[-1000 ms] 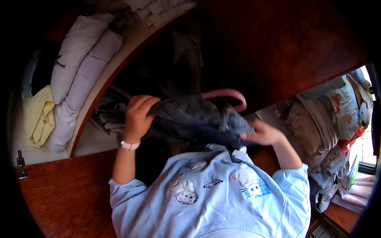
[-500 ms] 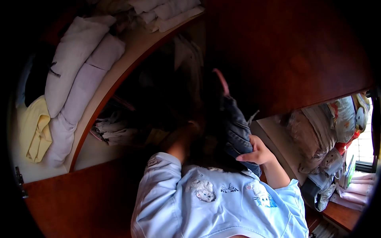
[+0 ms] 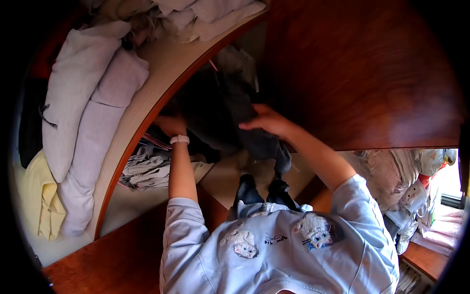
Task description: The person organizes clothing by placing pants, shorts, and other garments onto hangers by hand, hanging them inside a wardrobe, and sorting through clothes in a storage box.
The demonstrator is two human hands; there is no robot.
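My right hand (image 3: 268, 121) grips a pair of dark jeans (image 3: 254, 139), thumb in front, inside the shadowed wardrobe opening. The jeans hang down toward my feet, beside other dark clothes (image 3: 210, 120). A pink strip, perhaps part of a hanger (image 3: 213, 64), shows above them. My left hand (image 3: 170, 125), with a pale band (image 3: 179, 139) around the wrist, reaches in among the dark clothes at the left of the opening. Its fingers are lost in shadow, so what they touch is unclear.
Rolled pale bedding (image 3: 81, 98) and a folded yellow cloth (image 3: 41, 196) lie on a shelf at left. Below my left hand sits a pile of folded clothes (image 3: 147, 169). A large brown wooden door (image 3: 362, 73) stands at right, with bagged textiles (image 3: 391, 171) beyond it.
My right hand has carried the jeans leftward and into the wardrobe opening. My left hand has moved left among the hanging clothes. The view has shifted, and my feet now show.
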